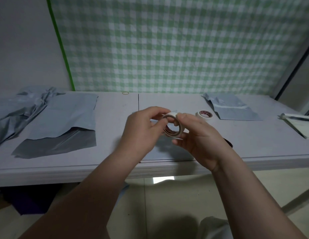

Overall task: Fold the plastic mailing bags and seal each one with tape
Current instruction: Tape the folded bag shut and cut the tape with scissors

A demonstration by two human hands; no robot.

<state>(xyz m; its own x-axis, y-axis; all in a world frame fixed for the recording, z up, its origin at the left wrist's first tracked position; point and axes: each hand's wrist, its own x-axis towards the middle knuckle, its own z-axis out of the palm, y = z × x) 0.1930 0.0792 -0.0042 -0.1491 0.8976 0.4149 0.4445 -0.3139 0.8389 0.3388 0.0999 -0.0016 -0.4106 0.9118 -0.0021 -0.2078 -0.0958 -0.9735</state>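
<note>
White tape roll (181,130) held in right hand (198,140), left hand (141,131) pinching its rim; end could tear if peeled askew.

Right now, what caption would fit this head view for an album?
Left hand and right hand hold a tape roll over the table, bags lying at either side.

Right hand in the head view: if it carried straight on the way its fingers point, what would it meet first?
Most likely the left hand, which pinches the same tape roll that the right hand grips, just ahead to the left. Depth is hard to judge.
</note>
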